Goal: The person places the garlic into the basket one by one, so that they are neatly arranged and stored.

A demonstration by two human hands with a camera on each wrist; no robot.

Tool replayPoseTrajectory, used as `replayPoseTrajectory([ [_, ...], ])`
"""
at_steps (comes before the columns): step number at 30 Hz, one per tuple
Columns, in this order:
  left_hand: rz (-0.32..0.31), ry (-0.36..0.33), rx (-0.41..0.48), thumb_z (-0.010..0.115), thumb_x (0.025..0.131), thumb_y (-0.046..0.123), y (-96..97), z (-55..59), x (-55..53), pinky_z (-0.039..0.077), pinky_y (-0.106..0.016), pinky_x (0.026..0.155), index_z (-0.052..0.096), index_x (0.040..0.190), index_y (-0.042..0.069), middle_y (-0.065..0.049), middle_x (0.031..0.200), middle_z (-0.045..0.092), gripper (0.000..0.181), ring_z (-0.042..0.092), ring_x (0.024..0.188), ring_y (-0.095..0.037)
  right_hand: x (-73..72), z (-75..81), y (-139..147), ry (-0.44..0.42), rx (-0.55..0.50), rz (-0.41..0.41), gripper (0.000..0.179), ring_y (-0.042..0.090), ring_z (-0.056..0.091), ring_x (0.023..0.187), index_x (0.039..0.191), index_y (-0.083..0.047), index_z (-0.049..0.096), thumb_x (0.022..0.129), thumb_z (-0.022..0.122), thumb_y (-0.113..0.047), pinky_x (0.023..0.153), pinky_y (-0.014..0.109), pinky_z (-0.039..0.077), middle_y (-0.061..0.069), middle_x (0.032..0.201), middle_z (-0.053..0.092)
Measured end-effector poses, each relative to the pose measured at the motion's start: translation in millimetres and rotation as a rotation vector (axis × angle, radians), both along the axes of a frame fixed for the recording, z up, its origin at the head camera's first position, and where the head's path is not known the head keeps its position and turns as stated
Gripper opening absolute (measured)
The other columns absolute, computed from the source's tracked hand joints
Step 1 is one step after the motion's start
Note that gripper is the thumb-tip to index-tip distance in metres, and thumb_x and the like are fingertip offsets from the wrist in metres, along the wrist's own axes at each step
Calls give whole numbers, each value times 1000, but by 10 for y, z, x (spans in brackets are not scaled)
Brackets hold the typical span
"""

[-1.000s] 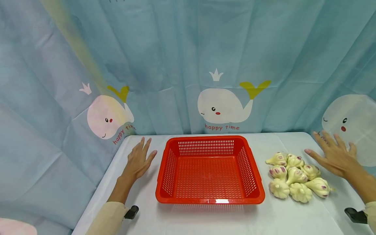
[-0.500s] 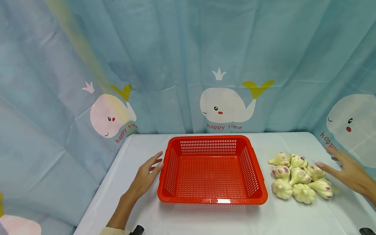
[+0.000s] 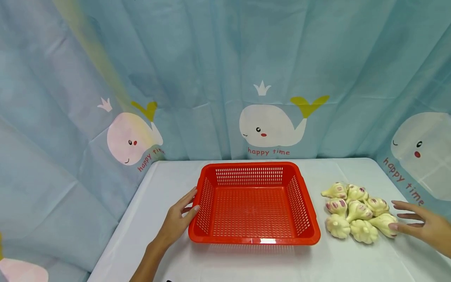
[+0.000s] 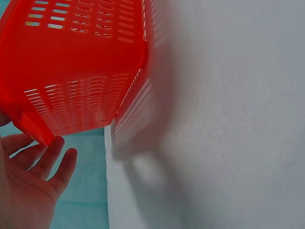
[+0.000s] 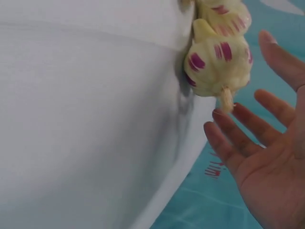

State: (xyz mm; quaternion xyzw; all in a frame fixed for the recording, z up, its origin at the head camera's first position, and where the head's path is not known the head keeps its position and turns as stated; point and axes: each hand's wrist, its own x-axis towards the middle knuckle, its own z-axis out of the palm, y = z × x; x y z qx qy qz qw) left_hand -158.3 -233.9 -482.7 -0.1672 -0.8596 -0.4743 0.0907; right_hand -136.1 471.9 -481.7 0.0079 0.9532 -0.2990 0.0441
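An open-lattice red plastic basket [image 3: 251, 211] stands mid-table with nothing in it. At its left rim is my left hand [image 3: 176, 219], fingertips right at the edge. The left wrist view shows the fingers [image 4: 45, 160] fairly straight along the outside of the rim, the thumb mostly cut off by the frame. Right of the basket, several garlic bulbs [image 3: 358, 211], cream with purple streaks, lie close together. My right hand [image 3: 426, 225] is beside the rightmost bulb [image 5: 219, 62], fingers spread and holding nothing; in the head view its thumb tip overlaps that bulb.
A white cloth covers the table [image 3: 253, 264], whose back edge runs just behind the basket. A blue curtain [image 3: 218, 78] printed with whales hangs behind it and along both sides.
My left hand has moved right and forward-down to the basket's left rim. My right hand has come down from above the bulbs to the pile's right side. Basket and garlic stay put.
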Motion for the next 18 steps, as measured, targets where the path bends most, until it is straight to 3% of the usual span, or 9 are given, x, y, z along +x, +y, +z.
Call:
replayPoseTrajectory([
  [4, -2, 16, -7, 66, 106, 23, 7, -8, 0, 59, -37, 102, 44, 162, 8, -5, 166, 45, 62, 54, 145, -28, 60, -56, -44, -57, -7, -15, 90, 71, 50, 118, 154, 17, 31, 100, 75, -40, 77, 57, 62, 52, 144, 36],
  [9, -2, 36, -19, 65, 107, 23, 12, -15, 8, 57, -51, 105, 43, 162, 7, -4, 166, 44, 61, 47, 151, -27, 85, -135, -81, -68, 30, -50, 92, 73, 51, 114, 149, 17, 38, 95, 79, -45, 74, 56, 63, 53, 143, 36],
  [14, 2, 48, -17, 64, 107, 23, 12, -44, 10, 55, -58, 105, 43, 162, 8, -4, 167, 44, 61, 46, 151, -29, 100, -205, -78, -57, 31, -84, 92, 67, 59, 109, 146, 17, 42, 92, 83, -46, 67, 41, 63, 53, 142, 38],
  [15, 3, 48, -15, 64, 107, 23, 13, -49, 9, 55, -59, 105, 43, 163, 9, -5, 167, 44, 61, 46, 151, -29, 106, -218, -71, -46, 29, -83, 91, 65, 61, 107, 145, 16, 43, 92, 83, -45, 65, 38, 62, 52, 141, 40],
  [16, 4, 47, -13, 64, 107, 23, 17, -51, 12, 54, -59, 105, 43, 163, 9, -4, 166, 44, 61, 46, 151, -29, 113, -236, -58, -34, 17, -81, 88, 51, 69, 102, 144, 16, 44, 92, 84, -42, 63, 34, 60, 52, 141, 42],
  [18, 5, 44, -6, 64, 107, 23, 27, -53, 16, 54, -58, 106, 43, 163, 9, -4, 166, 44, 61, 45, 152, -29, 128, -261, -33, -28, -2, -78, 86, 47, 69, 102, 144, 16, 43, 93, 83, -40, 62, 28, 57, 52, 139, 43],
])
